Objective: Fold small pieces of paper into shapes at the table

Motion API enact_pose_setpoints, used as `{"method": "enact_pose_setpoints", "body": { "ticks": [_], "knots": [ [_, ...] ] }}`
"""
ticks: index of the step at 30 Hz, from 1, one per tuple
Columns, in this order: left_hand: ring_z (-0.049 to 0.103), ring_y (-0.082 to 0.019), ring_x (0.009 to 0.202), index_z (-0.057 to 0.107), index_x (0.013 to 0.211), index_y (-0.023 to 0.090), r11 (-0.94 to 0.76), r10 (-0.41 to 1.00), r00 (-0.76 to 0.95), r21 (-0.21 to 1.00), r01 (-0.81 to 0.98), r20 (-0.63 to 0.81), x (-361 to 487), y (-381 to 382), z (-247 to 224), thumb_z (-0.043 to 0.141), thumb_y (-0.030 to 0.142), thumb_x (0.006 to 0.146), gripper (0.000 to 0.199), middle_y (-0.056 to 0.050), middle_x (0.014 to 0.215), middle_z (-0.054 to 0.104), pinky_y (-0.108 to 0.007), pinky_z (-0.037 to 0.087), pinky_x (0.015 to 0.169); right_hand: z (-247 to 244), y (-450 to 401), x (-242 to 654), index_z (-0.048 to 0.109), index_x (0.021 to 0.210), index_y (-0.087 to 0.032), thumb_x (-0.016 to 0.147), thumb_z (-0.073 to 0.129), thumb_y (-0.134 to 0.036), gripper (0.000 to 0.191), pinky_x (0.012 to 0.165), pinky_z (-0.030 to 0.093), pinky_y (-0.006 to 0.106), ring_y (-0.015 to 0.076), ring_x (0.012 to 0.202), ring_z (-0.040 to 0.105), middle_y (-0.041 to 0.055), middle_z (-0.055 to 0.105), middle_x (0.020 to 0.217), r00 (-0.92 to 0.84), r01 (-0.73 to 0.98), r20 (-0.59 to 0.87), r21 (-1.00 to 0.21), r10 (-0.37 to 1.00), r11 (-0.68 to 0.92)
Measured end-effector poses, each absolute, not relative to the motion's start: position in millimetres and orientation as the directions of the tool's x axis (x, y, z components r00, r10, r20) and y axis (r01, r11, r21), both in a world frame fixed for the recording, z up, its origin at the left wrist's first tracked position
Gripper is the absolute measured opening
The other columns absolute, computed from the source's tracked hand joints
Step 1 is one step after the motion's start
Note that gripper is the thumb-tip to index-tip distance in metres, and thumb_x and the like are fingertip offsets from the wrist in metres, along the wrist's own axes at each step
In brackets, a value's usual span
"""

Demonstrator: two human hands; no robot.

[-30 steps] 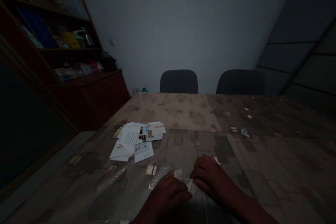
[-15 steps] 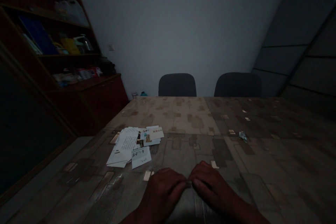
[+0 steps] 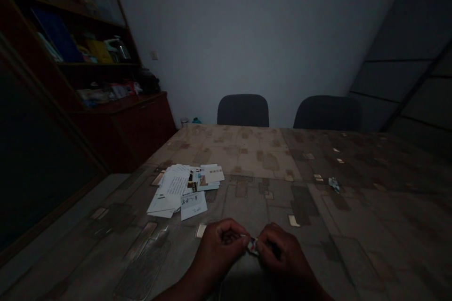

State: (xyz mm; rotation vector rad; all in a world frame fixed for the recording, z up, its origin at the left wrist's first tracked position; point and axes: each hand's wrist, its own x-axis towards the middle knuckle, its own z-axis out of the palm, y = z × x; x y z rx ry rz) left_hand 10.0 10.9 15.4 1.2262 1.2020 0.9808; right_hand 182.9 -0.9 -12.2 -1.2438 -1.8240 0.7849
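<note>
Near the table's front edge, a small folded piece of paper (image 3: 253,246) with coloured print is pinched between my two hands. My left hand (image 3: 222,247) is closed on its left side, thumb against forefinger. From the right, my right hand (image 3: 280,249) grips the other end with its thumb and fingers. Much of the paper is covered by the fingertips. Beyond my left hand lies a loose pile of printed cards (image 3: 176,187), spread and overlapping. Farther off to the right sits a small crumpled or folded paper piece (image 3: 334,185).
A patterned cloth (image 3: 247,160) covers the table, with glossy rectangles in its design. Two dark chairs (image 3: 243,110) stand at the far side against a plain wall. A wooden shelf cabinet (image 3: 141,120) with assorted goods is on the left. The room is dim.
My hands have turned, and the printed face of the small paper now shows between the fingertips. My left fingers have arched. The whole view has shifted slightly.
</note>
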Motion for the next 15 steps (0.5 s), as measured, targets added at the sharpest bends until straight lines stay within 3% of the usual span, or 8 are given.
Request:
{"method": "enact_pose_setpoints", "body": {
  "ticks": [6, 9, 15],
  "knots": [
    [0.056, -0.013, 0.052, 0.062, 0.065, 0.014, 0.163, 0.979, 0.130, 0.986, -0.021, -0.159, 9.9, 10.6, 13.8, 0.072, 0.028, 0.065, 0.017, -0.001, 0.056, 0.064, -0.021, 0.041, 0.052, -4.7, -4.0, 180.5, 0.060, 0.074, -0.019, 0.086, 0.052, -0.040, 0.026, 0.054, 0.033, 0.023, 0.0133, 0.056, 0.048, -0.0035, 0.053, 0.059, -0.239, 0.326, 0.028, -0.939, 0.971, 0.107],
    [0.056, -0.013, 0.052, 0.062, 0.066, 0.014, 0.128, 0.984, 0.128, 0.992, 0.002, -0.128, 9.5, 7.9, 13.3, 0.070, 0.028, 0.068, 0.016, -0.001, 0.055, 0.063, -0.021, 0.040, 0.052, -1.7, -5.0, 182.0, 0.060, 0.074, -0.018, 0.085, 0.055, -0.039, 0.024, 0.054, 0.033, 0.023, 0.0134, 0.058, 0.047, -0.0034, 0.052, 0.060, -0.203, 0.343, 0.073, -0.929, 0.977, 0.141],
    [0.052, -0.013, 0.054, 0.068, 0.062, 0.014, -0.089, 0.984, 0.177, 0.945, 0.316, 0.033, 5.0, 5.2, 17.7, 0.064, 0.020, 0.072, 0.012, 0.000, 0.055, 0.060, -0.021, 0.036, 0.052, 6.2, 0.0, 190.8, 0.061, 0.071, -0.018, 0.083, 0.053, -0.033, 0.022, 0.056, 0.034, 0.025, 0.0147, 0.061, 0.050, -0.0009, 0.054, 0.064, -0.251, 0.443, 0.176, -0.853, 0.952, 0.275]
  ]
}}
